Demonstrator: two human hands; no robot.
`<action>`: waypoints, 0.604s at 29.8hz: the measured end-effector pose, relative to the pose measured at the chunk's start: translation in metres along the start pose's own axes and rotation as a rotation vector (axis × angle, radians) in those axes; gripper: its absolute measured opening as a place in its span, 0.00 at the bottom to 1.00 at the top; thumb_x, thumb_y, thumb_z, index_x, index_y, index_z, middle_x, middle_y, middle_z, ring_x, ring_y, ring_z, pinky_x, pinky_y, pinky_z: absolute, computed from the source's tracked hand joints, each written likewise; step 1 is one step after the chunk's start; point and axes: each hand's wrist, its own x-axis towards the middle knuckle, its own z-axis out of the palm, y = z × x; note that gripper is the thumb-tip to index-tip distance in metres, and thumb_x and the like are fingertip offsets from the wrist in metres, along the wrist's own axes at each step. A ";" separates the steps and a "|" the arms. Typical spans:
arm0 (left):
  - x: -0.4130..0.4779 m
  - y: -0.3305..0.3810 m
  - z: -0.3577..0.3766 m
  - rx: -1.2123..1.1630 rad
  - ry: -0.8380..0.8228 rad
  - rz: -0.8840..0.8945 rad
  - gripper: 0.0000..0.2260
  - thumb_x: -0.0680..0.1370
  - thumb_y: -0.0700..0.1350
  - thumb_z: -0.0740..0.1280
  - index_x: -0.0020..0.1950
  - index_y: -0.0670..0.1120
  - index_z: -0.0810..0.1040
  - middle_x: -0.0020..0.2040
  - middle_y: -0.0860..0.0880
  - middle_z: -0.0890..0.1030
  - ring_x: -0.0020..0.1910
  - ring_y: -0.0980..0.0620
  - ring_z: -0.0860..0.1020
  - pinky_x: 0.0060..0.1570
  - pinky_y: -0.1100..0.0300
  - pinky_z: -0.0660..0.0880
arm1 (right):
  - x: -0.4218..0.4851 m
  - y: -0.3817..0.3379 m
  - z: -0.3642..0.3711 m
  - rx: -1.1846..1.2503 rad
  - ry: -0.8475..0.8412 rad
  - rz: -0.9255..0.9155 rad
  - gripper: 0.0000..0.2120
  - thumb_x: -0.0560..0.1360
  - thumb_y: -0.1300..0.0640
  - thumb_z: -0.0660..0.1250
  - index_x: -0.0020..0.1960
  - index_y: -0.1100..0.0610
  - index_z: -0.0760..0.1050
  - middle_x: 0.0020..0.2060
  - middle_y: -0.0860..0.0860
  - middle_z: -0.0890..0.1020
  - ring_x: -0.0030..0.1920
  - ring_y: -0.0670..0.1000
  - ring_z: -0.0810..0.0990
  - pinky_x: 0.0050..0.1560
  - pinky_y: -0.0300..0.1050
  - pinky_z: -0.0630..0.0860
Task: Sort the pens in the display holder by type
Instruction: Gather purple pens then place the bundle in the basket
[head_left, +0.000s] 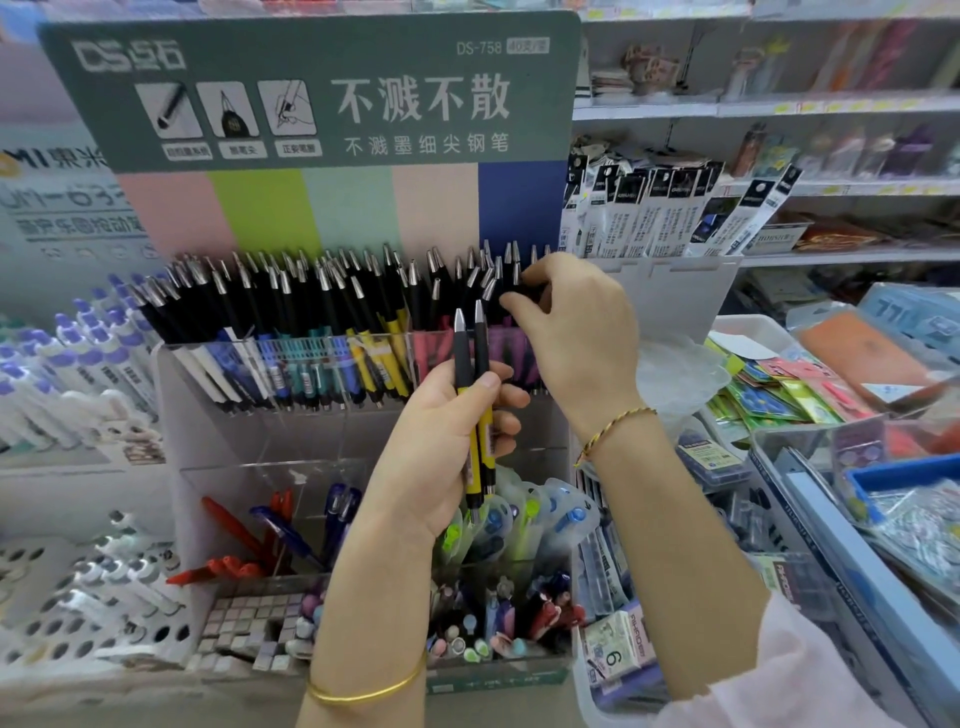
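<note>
left hand (441, 447): thumb and fingers curled round two yellow-and-black pens (470, 364), held upright, in front of the clear display holder (171, 374). right hand (582, 338): thumb and forefinger pinching a black pen top (535, 287) at the right end of the holder's upper row (291, 301), barrels in mixed colours. lower bin: red and blue pens (270, 525). behind: green header card (311, 93).
</note>
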 end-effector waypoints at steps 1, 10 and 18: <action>0.000 0.000 0.000 0.000 -0.005 0.003 0.06 0.82 0.40 0.57 0.53 0.43 0.74 0.36 0.50 0.79 0.31 0.56 0.75 0.32 0.63 0.73 | -0.003 -0.001 -0.002 0.055 0.036 0.008 0.10 0.74 0.53 0.68 0.51 0.57 0.76 0.44 0.51 0.80 0.46 0.51 0.77 0.43 0.44 0.71; -0.008 0.000 0.000 0.040 -0.068 0.029 0.07 0.81 0.38 0.58 0.53 0.43 0.76 0.35 0.50 0.80 0.33 0.55 0.76 0.35 0.63 0.75 | -0.021 -0.009 -0.023 0.518 -0.339 0.138 0.15 0.77 0.51 0.64 0.38 0.61 0.77 0.27 0.50 0.75 0.30 0.49 0.74 0.35 0.45 0.73; -0.016 0.007 -0.022 0.018 -0.019 -0.017 0.11 0.83 0.42 0.56 0.58 0.41 0.77 0.46 0.44 0.84 0.45 0.47 0.82 0.48 0.54 0.81 | -0.022 -0.017 -0.012 0.691 -0.347 0.160 0.10 0.78 0.57 0.64 0.41 0.63 0.75 0.30 0.52 0.78 0.26 0.44 0.73 0.26 0.35 0.68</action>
